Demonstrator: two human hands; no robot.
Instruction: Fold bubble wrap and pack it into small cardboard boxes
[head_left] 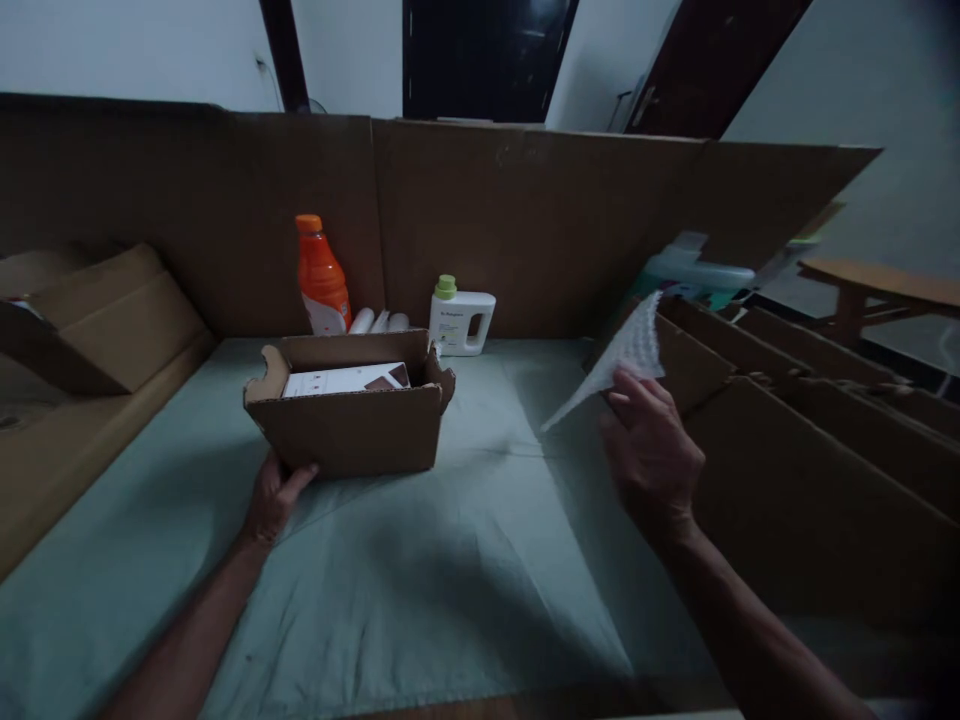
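My left hand (pixel 276 500) grips the lower left corner of a small open cardboard box (pixel 360 435), its thumb along the bottom front edge and the other fingers mostly hidden. Inside the box lies a white carton (pixel 337 380) with a brown pattern at its right end. To the right, my right hand (pixel 652 450) pinches a white, bumpy sheet of what looks like bubble wrap (pixel 626 350) between thumb and fingers. That sheet hangs in the air above the cloth, apart from the box.
Behind the box stand an orange bottle (pixel 324 280), several white rolls (pixel 381 322) and a white jug with a green cap (pixel 459 320). Larger cardboard boxes (pixel 810 480) flank the right, another cardboard box (pixel 112 320) the left. A cardboard wall (pixel 540 220) closes the back of the green cloth (pixel 450 600).
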